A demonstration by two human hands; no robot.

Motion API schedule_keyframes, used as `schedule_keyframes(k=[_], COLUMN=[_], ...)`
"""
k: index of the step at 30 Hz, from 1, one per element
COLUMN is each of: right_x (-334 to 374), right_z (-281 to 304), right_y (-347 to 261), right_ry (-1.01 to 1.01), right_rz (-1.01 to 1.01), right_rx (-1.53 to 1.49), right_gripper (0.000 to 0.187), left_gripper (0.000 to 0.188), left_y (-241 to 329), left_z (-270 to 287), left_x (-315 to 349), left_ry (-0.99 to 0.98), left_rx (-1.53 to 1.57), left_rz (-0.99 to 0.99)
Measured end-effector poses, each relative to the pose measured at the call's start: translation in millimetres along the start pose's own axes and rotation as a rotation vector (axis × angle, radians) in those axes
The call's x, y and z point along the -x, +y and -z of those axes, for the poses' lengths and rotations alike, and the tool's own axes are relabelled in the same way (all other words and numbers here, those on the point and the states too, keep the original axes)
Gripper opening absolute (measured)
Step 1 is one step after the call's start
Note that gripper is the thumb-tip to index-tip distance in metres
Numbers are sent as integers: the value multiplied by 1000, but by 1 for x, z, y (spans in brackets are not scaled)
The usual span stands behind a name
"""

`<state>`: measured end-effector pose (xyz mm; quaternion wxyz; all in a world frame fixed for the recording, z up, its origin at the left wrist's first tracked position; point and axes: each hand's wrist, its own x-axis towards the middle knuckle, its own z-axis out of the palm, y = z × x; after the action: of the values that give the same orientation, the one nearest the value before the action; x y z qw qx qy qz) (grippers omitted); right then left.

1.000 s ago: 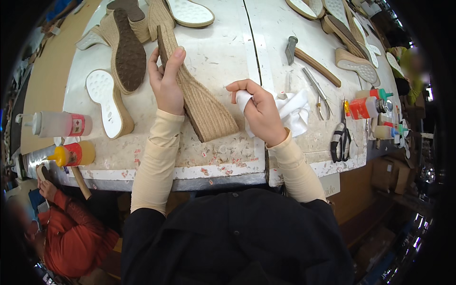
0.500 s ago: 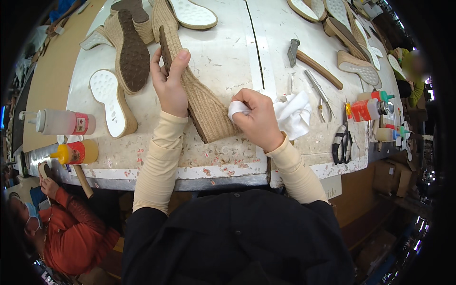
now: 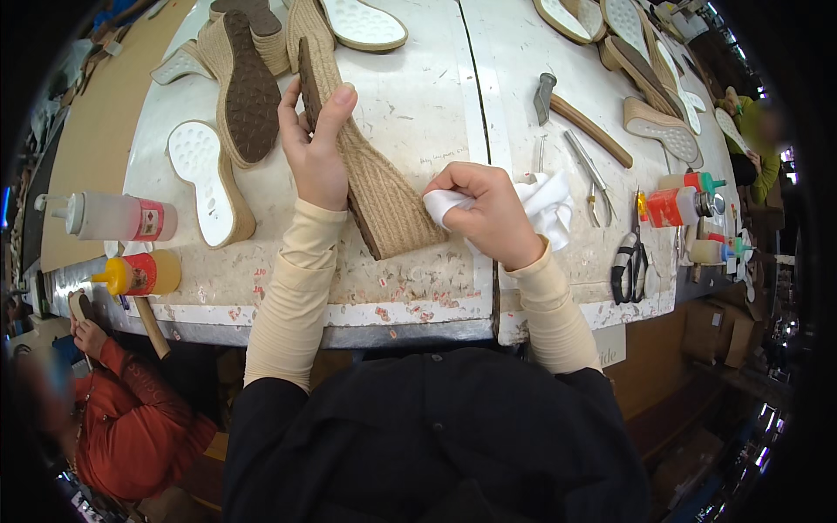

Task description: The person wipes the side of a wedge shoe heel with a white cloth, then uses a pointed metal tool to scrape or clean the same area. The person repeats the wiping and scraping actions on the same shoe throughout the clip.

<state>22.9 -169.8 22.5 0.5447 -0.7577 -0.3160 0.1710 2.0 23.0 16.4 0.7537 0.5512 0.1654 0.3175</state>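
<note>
A tan braided-rope wedge sole [image 3: 384,183] with a dark brown underside stands tilted over the worktable. Wrapped round its narrower part, my left hand [image 3: 317,148] grips it, thumb on the rope side. My right hand [image 3: 488,209] is closed on a bunched white cloth [image 3: 547,205] at the heel end of that sole. A fold of the cloth comes out over the fingers and lies against or very close to the rope edge; the rest trails onto the table to the right. The fingertips inside the fold are hidden.
More wedge soles [image 3: 209,183] lie at left and far right. Glue bottles [image 3: 153,273] stand on both sides. A hammer [image 3: 582,122], tweezers-like metal tools [image 3: 589,174] and scissors [image 3: 629,266] rest at right. A co-worker in red [image 3: 139,418] sits at lower left.
My right hand has shifted slightly right and down with the cloth, along the heel edge. My left hand keeps its grip on the sole. The whole view has moved a little.
</note>
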Motion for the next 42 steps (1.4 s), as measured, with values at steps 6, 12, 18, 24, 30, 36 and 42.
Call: schedule_keyframes(k=[6,12,18,24,30,36,42], right_x=[-2,2,4,3,-6,-14,-26], right_z=[-1,14,1,-10,-7,-8,6], right_y=[10,11,-1,-10,-22,-29,-16], right_ry=[281,288,152,129,-5,-96,44], right_rz=[82,-115,318,349,494,518,470], right_rx=[150,-85,145,347,642,798,698], right_gripper=[8,11,17,27,22,25,17], left_gripper=[77,83,88,88,91,92,91], left_y=[-2,-5,-4,1,0,-2,-3], left_z=[2,4,3,0,1,1,3], left_x=[-2,-7,-8,-6,-5,-6,-6], left_ry=[19,64,93,97,100,87,53], left_rx=[-37,-24,-32,-22,-45,-53,-30], left_rz=[24,83,71,27,-1,-5,14])
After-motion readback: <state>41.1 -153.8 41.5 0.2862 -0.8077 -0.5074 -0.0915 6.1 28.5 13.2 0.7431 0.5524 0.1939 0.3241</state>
